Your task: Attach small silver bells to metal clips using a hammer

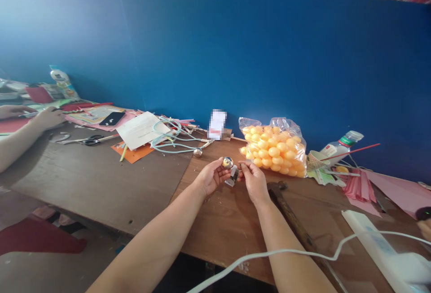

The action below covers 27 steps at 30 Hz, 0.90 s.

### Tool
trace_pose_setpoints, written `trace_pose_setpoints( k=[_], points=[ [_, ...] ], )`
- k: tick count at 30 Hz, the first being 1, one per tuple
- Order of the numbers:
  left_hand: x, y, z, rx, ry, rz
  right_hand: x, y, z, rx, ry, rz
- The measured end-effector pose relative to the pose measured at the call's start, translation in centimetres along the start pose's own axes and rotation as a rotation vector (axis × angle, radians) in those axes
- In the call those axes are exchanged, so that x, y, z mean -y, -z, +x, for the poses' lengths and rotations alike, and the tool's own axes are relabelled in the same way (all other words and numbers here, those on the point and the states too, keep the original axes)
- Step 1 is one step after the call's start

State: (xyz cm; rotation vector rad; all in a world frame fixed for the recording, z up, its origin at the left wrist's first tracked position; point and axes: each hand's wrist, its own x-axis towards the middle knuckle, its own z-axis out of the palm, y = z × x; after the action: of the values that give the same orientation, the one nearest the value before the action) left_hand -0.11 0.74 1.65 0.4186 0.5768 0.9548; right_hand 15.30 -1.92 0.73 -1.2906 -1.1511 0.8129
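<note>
**Wooden table [215, 225], blue wall [188, 46] behind: silver ball [227, 163] in hand, left of bag [274, 147]**

Left hand [212, 177]: left of bag, toward wearer; fingers clamped on silver ball. Right hand [255, 183]: just nearer than bag; thumb and forefinger together, cannot tell on what, if anything. Second ball [197, 152]: on table, farther left of bag. Hammer [291, 216]: nearer wearer than bag.

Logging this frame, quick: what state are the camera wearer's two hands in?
Left hand: closed, holding a shiny round piece at the fingertips.
Right hand: closed in a pinch; whether it holds something small cannot be told.
</note>
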Motion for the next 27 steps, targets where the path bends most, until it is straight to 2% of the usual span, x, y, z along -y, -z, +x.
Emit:
trace_pose_setpoints(
  k=[15, 27],
  points=[
    [0.0, 0.0, 0.0, 0.004, 0.001, 0.017, -0.5, -0.1, -0.1, 0.041, -0.118, 0.147],
    [0.0, 0.2, 0.1, 0.008, 0.005, 0.022, 0.6, -0.2, -0.2, 0.069, -0.228, 0.427]
  ],
)
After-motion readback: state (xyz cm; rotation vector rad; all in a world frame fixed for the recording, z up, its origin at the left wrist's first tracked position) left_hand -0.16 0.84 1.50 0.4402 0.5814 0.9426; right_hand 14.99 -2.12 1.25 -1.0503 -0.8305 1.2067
